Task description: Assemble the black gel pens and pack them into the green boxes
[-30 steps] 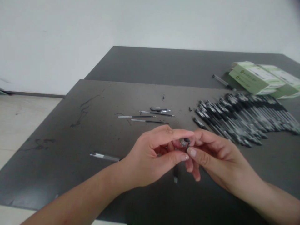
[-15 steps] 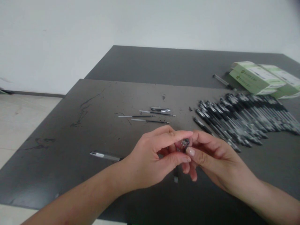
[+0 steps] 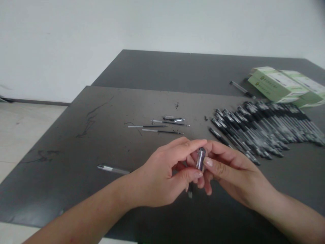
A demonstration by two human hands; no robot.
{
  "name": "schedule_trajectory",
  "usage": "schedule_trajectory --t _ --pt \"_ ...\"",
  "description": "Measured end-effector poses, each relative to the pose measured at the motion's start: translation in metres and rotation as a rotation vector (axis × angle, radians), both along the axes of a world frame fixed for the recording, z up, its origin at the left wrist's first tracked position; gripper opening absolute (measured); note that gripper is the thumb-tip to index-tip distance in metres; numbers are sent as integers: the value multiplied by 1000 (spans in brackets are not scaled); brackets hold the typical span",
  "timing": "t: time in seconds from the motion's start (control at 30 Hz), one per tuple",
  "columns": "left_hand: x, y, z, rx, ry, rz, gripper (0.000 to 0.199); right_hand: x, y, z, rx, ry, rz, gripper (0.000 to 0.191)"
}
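Note:
Between my two hands is a short, dark, shiny pen cap (image 3: 200, 159), tilted, its lower end hidden by fingers. My left hand (image 3: 167, 171) comes from the left, with the thumb below the cap and the index finger reaching over its top. My right hand (image 3: 228, 167) pinches the same cap from the right with thumb and fingers. Under the hands a dark piece with a pale tip (image 3: 190, 193) shows; whether it is held or lies on the table I cannot tell. A clear pen (image 3: 114, 169) lies left, partly behind my left wrist.
Several ink refills (image 3: 162, 131) and small pen parts (image 3: 174, 118) lie mid-table. To the right spreads a row of black-capped pens (image 3: 264, 128). Behind it are green-and-white boxes (image 3: 278, 84) and a single pen (image 3: 241, 88). Ink marks streak the dark table (image 3: 76, 176).
The cap between my fingers has turned, so its long side now shows rather than its end. Both hands stay almost in place.

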State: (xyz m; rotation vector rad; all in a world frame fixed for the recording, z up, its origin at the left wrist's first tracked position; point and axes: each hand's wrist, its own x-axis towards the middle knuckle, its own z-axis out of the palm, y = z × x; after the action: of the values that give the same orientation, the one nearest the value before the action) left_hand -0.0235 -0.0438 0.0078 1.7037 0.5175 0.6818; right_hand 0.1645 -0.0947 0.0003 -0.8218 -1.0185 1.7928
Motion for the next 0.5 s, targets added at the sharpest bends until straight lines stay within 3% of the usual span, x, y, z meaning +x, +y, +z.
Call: schedule_trajectory --t 0.17,0.5 --pt "0 1 -2 -15 28 -11 47 0 2 0 -26 7 14 9" --pt "0 4 5 243 190 73 28 0 2 0 -44 -45 24 11"
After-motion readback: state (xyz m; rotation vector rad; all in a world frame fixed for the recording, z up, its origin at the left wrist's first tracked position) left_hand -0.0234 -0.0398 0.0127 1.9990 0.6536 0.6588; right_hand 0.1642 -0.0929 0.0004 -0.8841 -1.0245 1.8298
